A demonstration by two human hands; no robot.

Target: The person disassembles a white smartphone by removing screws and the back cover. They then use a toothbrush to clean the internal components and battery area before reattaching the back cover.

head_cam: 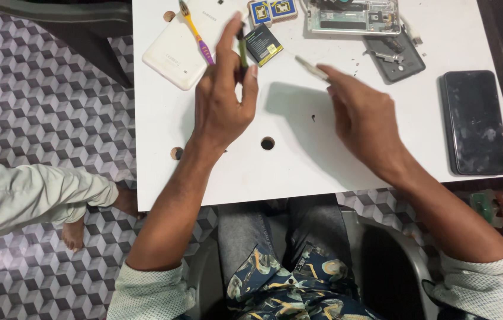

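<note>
My left hand (223, 98) is raised over the white table (299, 160) and pinches a small dark green circuit board (242, 52) upright between thumb and fingers. In my right hand (361, 115), to the right, is a pair of metal tweezers (312, 69), their tip pointing left toward the board. A small black battery (263, 44) lies on the table just behind the board.
A white phone back cover (174, 50) with a yellow and purple toothbrush (195, 32) on it lies far left. An opened phone frame (352, 18), a dark grey cover (394, 56) and a black phone (475, 121) sit at right. Another person's leg (32, 198) is at left.
</note>
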